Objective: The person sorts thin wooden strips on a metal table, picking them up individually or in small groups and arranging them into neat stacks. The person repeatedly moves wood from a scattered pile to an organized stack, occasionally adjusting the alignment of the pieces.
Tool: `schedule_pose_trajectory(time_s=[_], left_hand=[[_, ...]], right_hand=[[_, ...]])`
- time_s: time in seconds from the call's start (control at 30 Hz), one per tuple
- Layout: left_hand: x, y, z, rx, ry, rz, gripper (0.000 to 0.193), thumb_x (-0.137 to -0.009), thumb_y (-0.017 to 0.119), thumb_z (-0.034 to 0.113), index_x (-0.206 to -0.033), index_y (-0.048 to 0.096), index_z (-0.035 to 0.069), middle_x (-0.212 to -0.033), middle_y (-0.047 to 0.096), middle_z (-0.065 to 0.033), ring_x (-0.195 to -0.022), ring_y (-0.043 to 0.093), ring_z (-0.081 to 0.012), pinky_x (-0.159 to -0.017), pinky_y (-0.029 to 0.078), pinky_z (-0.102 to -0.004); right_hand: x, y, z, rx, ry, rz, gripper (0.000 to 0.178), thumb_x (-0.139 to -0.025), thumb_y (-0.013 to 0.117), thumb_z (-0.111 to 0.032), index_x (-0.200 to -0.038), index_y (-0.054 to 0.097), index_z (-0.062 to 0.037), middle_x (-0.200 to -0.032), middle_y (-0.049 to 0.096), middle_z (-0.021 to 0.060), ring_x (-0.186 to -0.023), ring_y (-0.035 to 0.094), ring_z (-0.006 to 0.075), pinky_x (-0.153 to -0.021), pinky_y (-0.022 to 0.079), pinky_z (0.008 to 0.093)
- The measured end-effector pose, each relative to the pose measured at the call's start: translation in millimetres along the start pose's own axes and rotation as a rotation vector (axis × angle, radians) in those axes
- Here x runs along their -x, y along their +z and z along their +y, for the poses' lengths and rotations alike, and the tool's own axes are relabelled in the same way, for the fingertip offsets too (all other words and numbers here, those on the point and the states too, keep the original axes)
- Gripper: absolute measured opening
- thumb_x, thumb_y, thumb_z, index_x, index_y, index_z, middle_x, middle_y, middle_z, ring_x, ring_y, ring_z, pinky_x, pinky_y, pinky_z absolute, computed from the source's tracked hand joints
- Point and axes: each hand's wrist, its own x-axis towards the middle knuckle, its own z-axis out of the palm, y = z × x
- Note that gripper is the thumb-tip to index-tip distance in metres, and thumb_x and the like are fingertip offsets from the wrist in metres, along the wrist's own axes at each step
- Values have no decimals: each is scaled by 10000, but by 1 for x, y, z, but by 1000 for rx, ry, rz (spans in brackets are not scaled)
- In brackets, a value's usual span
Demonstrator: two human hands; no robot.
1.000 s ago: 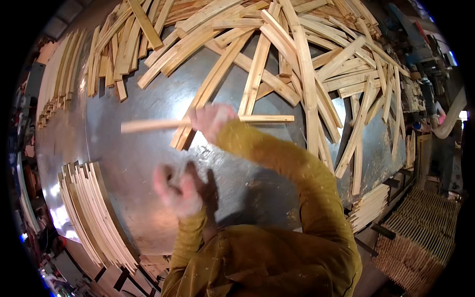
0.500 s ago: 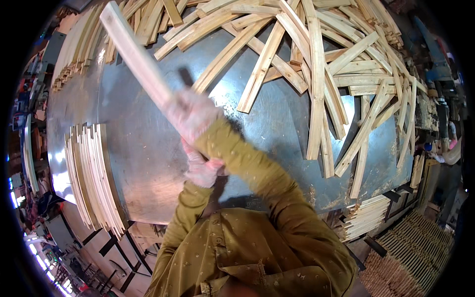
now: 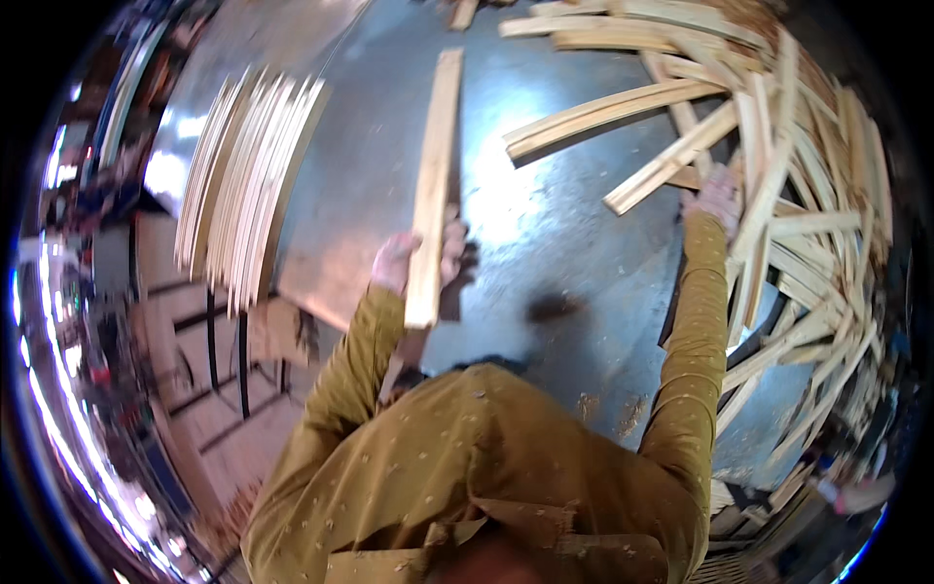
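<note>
My left hand, in a pale glove, grips a long wooden strip close to its near end. The thumb lies on one side and the fingers show on the other. This strip points away from me above the metal table. Stretched out to the right, my gloved right hand is at the edge of a loose heap of wooden strips. It is among strip ends and seems to touch them; its fingers are blurred and partly lost against the wood.
A row of strips stands packed side by side on the left of the metal table. Two strips, including a grooved one, jut from the heap toward the middle. A dark frame shows below the table's left edge.
My hands were together on the raised strip; now only the left holds it, lower and turned upright in view. My right hand has let go and moved right to the heap. The view has swung right.
</note>
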Motion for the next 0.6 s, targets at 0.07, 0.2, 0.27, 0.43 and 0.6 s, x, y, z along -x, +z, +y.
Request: schedule_pose_trajectory(time_s=[0.07, 0.2, 0.27, 0.43, 0.6], left_hand=[[-14, 0, 5, -40, -5, -50, 681, -950, 590, 428, -1388, 404, -59, -1095, 567, -155, -801, 637, -250, -713, 624, -370], [-17, -7, 10, -94, 74, 49, 893, -837, 629, 670, -1358, 443, -32, -982, 586, -119, -680, 611, -171, -586, 579, -293], [-6, -17, 17, -152, 84, 97, 908, -795, 686, 661, -1338, 456, -29, -943, 589, -110, -661, 610, -168, -586, 585, -291], [-13, -6, 43, -444, 47, 49, 822, -801, 747, 568, -1300, 477, -27, -888, 595, -112, -686, 626, -191, -636, 606, -313], [-14, 18, 31, -537, 162, 269, 523, -914, 676, 401, -1199, 551, -19, -836, 627, -122, -690, 628, -212, -585, 549, -321]], right_hand=[[3, 14, 16, -43, 22, 110, 577, -885, 646, -300, -1374, 383, -147, -1503, 416, 179, -1181, 597, 384, -938, 521, 494], [80, -23, -8, 39, -4, -241, 620, -899, 606, -229, -1435, 321, -102, -1327, 554, 258, -1152, 594, 443, -964, 485, 520], [135, -66, 7, 97, -94, -281, 593, -908, 577, -172, -1445, 335, -97, -1274, 588, 278, -1123, 606, 451, -964, 483, 523], [185, -198, 110, 890, -142, -311, 711, -876, 622, -36, -1518, 326, -119, -1063, 674, 117, -923, 688, 304, -758, 551, 423], [192, -351, 276, 1147, -899, 459, 741, -778, 688, -27, -1463, 414, -103, -1120, 616, 61, -1050, 599, 252, -909, 492, 412]])
